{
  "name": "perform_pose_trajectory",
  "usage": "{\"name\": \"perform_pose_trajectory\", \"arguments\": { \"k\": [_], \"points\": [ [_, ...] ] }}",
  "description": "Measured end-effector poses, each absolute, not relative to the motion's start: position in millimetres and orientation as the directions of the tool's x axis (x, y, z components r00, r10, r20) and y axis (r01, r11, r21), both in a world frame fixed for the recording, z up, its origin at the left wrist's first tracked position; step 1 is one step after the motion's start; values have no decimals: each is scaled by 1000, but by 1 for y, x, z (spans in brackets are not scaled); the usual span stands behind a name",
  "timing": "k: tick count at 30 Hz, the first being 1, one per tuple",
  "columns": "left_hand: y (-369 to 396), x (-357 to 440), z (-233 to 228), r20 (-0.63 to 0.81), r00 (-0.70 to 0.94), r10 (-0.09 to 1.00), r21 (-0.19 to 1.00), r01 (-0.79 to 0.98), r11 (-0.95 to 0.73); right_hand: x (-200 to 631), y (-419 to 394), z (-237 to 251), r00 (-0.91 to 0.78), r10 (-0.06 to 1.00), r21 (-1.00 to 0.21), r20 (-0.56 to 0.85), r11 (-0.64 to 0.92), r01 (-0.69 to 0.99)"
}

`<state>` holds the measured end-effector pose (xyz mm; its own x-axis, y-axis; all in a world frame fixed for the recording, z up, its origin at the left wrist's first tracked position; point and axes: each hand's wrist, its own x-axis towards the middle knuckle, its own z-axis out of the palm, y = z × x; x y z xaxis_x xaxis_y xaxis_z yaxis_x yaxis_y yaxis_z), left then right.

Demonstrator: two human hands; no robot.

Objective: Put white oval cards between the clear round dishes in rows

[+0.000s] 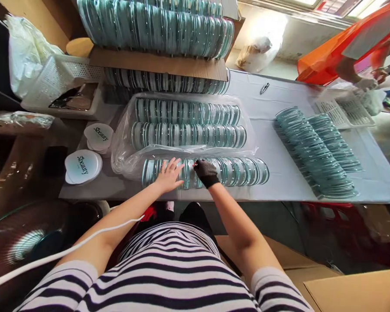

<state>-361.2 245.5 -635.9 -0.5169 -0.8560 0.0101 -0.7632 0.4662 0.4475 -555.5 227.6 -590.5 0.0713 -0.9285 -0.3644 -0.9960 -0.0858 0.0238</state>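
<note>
In front of me on the table lies a row of round clear discs with teal rims (243,172), stacked on edge side by side. My left hand (170,175), bare, rests on the left part of this row with its fingers spread. Just to its right, my right hand (206,172) wears a black glove and is on the same row with its fingers curled in. Whatever its fingertips may grip is hidden. Behind both hands, two more rows of discs (188,135) lie inside a clear plastic bag (125,149).
Round white cards with printed lettering (83,167) lie at left, near a white basket (65,69). More stacked discs (156,30) stand on cardboard (159,63) at the back. Leaning disc stacks (315,151) are at right. Beyond them a person in orange (341,47) handles something near another basket (344,113).
</note>
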Motion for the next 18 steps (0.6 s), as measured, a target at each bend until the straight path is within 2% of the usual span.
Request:
{"name": "perform_pose_trajectory", "arguments": {
  "k": [2, 4, 8, 13, 18],
  "points": [
    [243, -374, -636, -11, -557, -830, 448, -745, 494, -555, 188, -576, 100, -872, 54, -480, -143, -988],
    [242, -381, -637, -29, -575, -817, 439, -742, 507, -543, 156, -572, 160, -813, 28, -560, -212, -977],
    [242, -383, -642, -29, -575, -818, 410, -753, 515, -515, 134, -575, 254, -767, -17, -589, -302, -953],
    [246, -382, -643, -30, -560, -828, 408, -763, 501, -534, 190, -578, 317, -784, -49, -533, -346, -937],
    [247, -385, -641, -63, -560, -826, 386, -777, 497, -556, 288, -615, 229, -840, -87, -492, -215, -973]
  ]
}}
